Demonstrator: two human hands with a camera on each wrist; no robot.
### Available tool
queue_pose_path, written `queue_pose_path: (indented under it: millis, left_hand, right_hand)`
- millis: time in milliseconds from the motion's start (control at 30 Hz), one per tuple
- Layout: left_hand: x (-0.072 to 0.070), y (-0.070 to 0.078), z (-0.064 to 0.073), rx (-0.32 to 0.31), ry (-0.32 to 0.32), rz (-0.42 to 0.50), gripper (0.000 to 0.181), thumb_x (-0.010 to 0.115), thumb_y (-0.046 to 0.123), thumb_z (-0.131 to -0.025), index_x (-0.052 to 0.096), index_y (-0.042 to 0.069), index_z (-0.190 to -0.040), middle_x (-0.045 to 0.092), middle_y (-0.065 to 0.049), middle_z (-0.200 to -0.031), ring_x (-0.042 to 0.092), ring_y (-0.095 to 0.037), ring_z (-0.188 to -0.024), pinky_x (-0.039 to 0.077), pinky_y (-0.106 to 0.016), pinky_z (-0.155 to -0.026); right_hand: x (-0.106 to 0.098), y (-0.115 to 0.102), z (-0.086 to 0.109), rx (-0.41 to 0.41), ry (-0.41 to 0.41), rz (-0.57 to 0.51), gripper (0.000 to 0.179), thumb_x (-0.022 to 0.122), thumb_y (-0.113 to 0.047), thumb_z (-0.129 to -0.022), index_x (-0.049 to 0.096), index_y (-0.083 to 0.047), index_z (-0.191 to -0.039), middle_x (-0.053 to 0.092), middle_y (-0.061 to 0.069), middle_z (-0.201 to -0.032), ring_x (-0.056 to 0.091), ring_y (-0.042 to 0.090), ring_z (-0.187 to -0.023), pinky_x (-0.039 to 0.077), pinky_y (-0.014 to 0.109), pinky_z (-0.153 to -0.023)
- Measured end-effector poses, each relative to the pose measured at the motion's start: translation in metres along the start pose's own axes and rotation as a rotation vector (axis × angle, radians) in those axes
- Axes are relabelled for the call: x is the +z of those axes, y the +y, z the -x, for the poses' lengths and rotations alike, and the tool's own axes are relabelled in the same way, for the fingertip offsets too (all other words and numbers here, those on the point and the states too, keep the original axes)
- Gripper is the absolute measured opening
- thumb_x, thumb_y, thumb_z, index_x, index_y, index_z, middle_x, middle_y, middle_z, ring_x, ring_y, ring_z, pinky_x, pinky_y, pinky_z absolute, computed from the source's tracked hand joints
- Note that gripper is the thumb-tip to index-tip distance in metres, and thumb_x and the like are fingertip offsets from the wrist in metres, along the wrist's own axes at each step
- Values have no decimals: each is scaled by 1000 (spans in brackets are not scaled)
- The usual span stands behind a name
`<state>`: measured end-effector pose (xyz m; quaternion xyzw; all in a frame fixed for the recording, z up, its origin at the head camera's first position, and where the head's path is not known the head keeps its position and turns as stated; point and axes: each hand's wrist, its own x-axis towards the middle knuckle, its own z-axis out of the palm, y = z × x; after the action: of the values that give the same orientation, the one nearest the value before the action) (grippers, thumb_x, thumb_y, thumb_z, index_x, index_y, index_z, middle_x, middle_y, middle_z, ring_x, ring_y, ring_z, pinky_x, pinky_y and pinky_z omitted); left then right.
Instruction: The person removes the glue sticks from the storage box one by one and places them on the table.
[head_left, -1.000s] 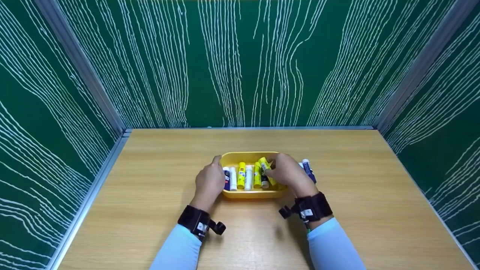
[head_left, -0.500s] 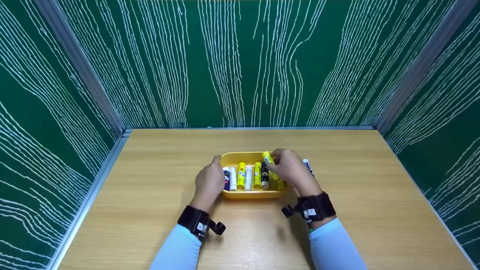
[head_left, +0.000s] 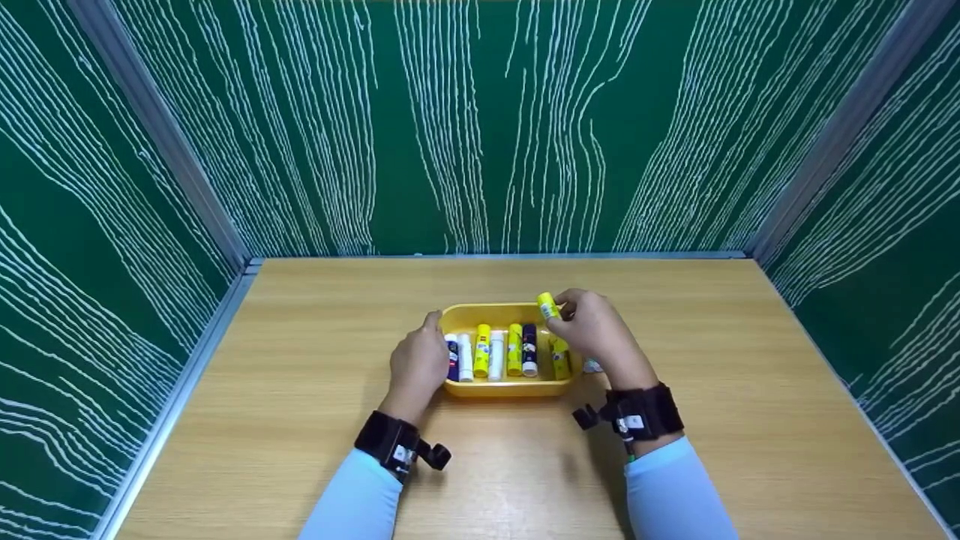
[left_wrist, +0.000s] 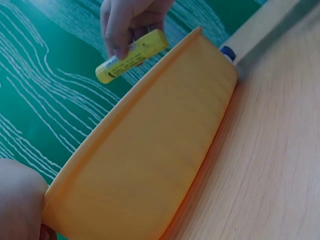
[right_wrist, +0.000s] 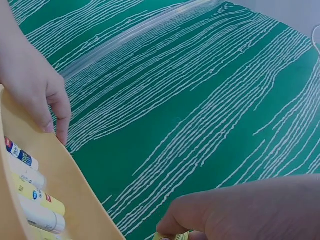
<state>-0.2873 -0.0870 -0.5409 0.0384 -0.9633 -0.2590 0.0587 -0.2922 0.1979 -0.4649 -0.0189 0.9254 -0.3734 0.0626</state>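
Note:
A yellow plastic tray [head_left: 510, 390] stands mid-table with several glue sticks lying side by side in it. At its left end my left hand [head_left: 420, 362] grips the rim; in the right wrist view its fingers hook over the tray wall [right_wrist: 75, 190]. My right hand [head_left: 604, 334] pinches a yellow glue stick [head_left: 547, 304] above the tray's right back corner. The left wrist view shows that glue stick [left_wrist: 132, 56] tilted and held above the rim. Below it in the tray lies another yellow glue stick [head_left: 560, 360], beside a dark one [head_left: 529, 349].
Just outside the tray's right end, a white-and-blue item [head_left: 592, 365] is mostly hidden by my right hand. A dark blue end [left_wrist: 228, 52] shows there in the left wrist view. Green, white-lined panels [head_left: 495, 150] enclose the wooden table [head_left: 315, 300] at back and sides.
My right hand has lifted the yellow glue stick up and to the right, from among the others to above the tray's back right corner. The left hand stays on the rim.

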Motion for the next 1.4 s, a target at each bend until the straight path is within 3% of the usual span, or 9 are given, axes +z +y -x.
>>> queue_pose_path:
  millis: [267,600,800,1033,1400]
  left_hand:
    - [1,-2,0,24,25,-2,42,47,24,-123,60,14,-161,85,-22,-109,83,-38,-92,66,-56,-76]
    - [1,-1,1,8,5,13,43,45,26,-124,59,14,-163,85,-21,-115,83,-36,-97,67,-55,-81]
    - [0,0,1,-9,-17,17,44,44,28,-124,57,16,-165,85,-20,-118,83,-32,-98,68,-52,-83]
    - [-1,1,1,-4,-11,9,44,45,27,-124,57,15,-164,85,-20,-114,82,-33,-95,67,-53,-79]
    - [-1,0,1,-1,-16,7,44,46,27,-124,57,14,-165,85,-20,-113,82,-32,-93,67,-53,-78]
  right_hand:
    - [-12,7,0,-12,28,-5,50,73,-21,-108,65,2,-152,74,26,-133,74,37,-116,68,47,-97]
    - [-28,22,0,20,43,-30,53,73,-24,-109,63,2,-154,72,27,-137,72,35,-115,66,45,-97]
    - [-39,30,0,55,43,-37,56,71,-26,-111,59,2,-158,69,28,-141,67,35,-116,64,43,-96]
    - [-48,46,-1,93,63,-34,60,68,-27,-111,56,5,-161,68,30,-143,68,34,-112,64,35,-87]
    - [-52,76,-8,220,51,-49,63,64,-28,-113,50,6,-165,62,31,-151,66,35,-119,62,38,-92]
